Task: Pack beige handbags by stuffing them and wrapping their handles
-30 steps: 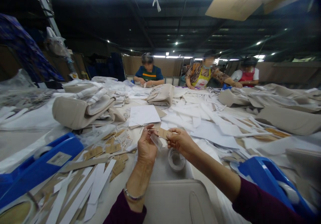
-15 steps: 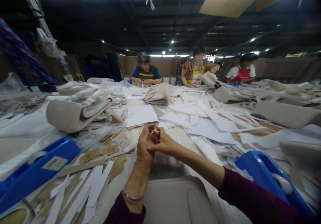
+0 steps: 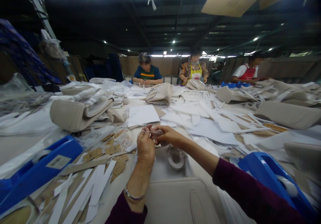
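My left hand (image 3: 146, 148) and my right hand (image 3: 169, 135) meet above the table in front of me. Both have their fingers pinched on a thin white string (image 3: 154, 131), stretched between the fingertips. Part of the string is hidden by the fingers, and whatever else may be in them is too small to make out. Just below lies a roll of clear tape (image 3: 176, 157) on a pale surface. Closest to me is a beige bag (image 3: 173, 200) with a smooth flap and an oval loop outline, under my forearms.
Blue tape dispensers stand at left (image 3: 64, 153) and right (image 3: 263, 167). Brown tags (image 3: 112, 149) with strings and white paper strips (image 3: 96, 187) lie left of my arm. Folded beige bags (image 3: 72, 115) and white sheets (image 3: 142, 114) cover the table. Several co-workers (image 3: 147, 72) sit opposite.
My right hand has drawn slightly away from my left, pulling the string straighter. The tape roll shows more fully. Across the table, the person in the yellow apron has lowered a beige piece.
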The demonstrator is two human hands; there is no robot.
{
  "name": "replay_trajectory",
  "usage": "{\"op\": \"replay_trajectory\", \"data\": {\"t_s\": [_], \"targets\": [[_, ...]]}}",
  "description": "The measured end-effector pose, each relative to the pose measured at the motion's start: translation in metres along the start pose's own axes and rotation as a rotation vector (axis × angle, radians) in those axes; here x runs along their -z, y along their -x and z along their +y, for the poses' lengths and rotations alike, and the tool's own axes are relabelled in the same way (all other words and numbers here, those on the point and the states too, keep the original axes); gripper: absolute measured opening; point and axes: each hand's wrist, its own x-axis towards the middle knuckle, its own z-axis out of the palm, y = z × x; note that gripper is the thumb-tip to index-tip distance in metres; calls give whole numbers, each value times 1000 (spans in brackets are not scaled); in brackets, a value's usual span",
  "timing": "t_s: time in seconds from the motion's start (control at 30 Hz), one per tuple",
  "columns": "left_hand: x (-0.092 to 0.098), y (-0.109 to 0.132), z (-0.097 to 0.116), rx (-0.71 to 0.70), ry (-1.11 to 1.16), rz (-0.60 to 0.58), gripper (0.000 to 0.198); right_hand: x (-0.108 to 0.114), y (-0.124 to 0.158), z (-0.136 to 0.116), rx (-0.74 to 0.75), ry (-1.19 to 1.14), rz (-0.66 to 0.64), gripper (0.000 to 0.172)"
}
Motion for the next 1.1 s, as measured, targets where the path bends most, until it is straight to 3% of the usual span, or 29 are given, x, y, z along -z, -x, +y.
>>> {"op": "replay_trajectory", "data": {"t_s": [0.13,0.4,0.5,0.63,0.9,1.1], "targets": [[6,-5,0,16,116,-26,16,20,4,-13,-56,-39,-211,36],[8,-4,2,63,194,-127,14,66,11,-21,-121,-154,-329,41],[5,-2,4,122,230,-188,12,73,14,-25,-147,-134,-420,36],[0,0,7,119,199,-179,15,73,10,-28,-186,-106,-495,35],[-3,1,7,53,148,-207,34,61,-3,-35,-161,-74,-408,42],[1,-3,4,60,198,-155,33,60,-7,-40,-225,7,-154,50]]}}
